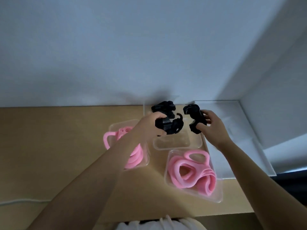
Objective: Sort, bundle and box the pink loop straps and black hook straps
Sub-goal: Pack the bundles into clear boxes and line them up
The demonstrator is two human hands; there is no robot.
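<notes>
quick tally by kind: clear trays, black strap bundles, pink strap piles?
Clear plastic trays: 3, left, middle, near right
Black hook strap bundles: 3, one in the left hand, one in the right hand, one behind them
Pink loop strap piles: 2, left tray, near right tray
Total: 8

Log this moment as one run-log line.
left hand: holds black strap bundle | right hand: holds black strap bundle | pink straps: in trays
</notes>
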